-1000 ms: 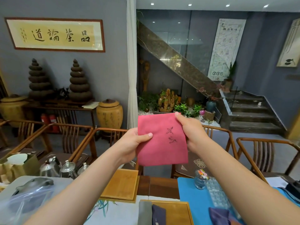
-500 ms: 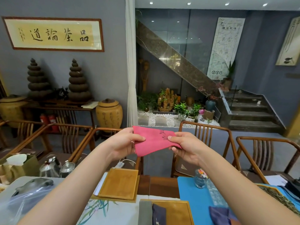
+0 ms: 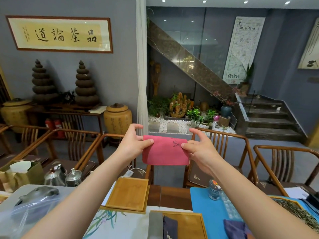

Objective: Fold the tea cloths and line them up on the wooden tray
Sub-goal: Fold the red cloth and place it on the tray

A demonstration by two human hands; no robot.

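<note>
I hold a pink tea cloth (image 3: pixel 164 153) with a dark embroidered mark up in the air in front of me, folded over into a wide rectangle. My left hand (image 3: pixel 133 144) pinches its upper left corner and my right hand (image 3: pixel 198 146) pinches its upper right edge. Below, at the frame's bottom edge, a wooden tray (image 3: pixel 189 225) carries a folded grey cloth (image 3: pixel 155 225) and a folded navy cloth (image 3: pixel 170 228) side by side at its left end. A purple cloth (image 3: pixel 236 230) lies on the blue mat (image 3: pixel 212 216) to the right.
A second wooden tray (image 3: pixel 128 194) sits farther back on the table. Metal teapots (image 3: pixel 63 176) and a paper bag (image 3: pixel 20 175) stand at the left, a clear plastic bag (image 3: pixel 25 213) near me. A small jar (image 3: pixel 214 188) stands on the mat, with wooden chairs (image 3: pixel 217 149) beyond.
The pink cloth hung open as a tall square, then its top was brought over; now it is folded in half into a wide rectangle held lower by both hands.
</note>
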